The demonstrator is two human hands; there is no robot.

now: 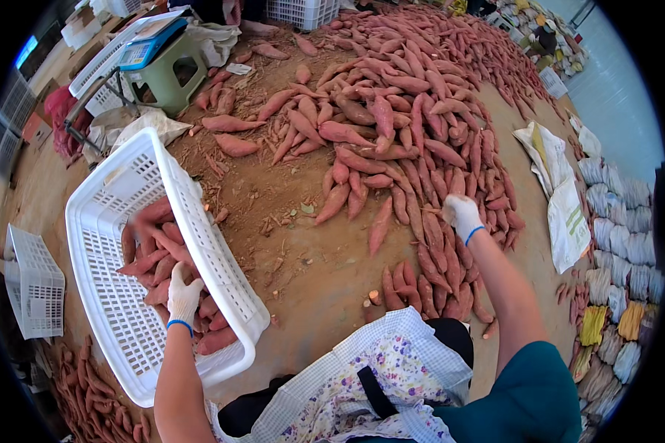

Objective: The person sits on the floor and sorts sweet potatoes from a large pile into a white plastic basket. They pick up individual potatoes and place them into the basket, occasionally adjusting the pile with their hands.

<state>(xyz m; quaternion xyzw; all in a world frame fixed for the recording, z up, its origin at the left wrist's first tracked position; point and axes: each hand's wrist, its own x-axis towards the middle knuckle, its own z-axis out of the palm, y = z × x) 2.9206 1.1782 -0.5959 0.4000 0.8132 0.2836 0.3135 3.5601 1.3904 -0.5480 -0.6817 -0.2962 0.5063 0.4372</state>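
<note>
My left hand (184,294), in a white knit glove with a blue cuff, is inside a tilted white plastic crate (123,310). Its thumb and fingers are spread above the sweet potatoes (217,340) lying in there. One sweet potato (169,241) just beyond the fingertips looks blurred at its far end. My right hand (463,217), gloved the same way, reaches to the right side of a large heap of sweet potatoes (388,119). Its fingers are curled over the heap, and whether they grip a root cannot be made out.
A green plastic stool (172,77) carries a blue scale (149,47) at the upper left. Another white crate (36,282) stands at the left, held by another person's hand (5,252). More sweet potatoes (97,398) lie lower left. White sacks (565,221) and bundled sacks (615,227) line the right.
</note>
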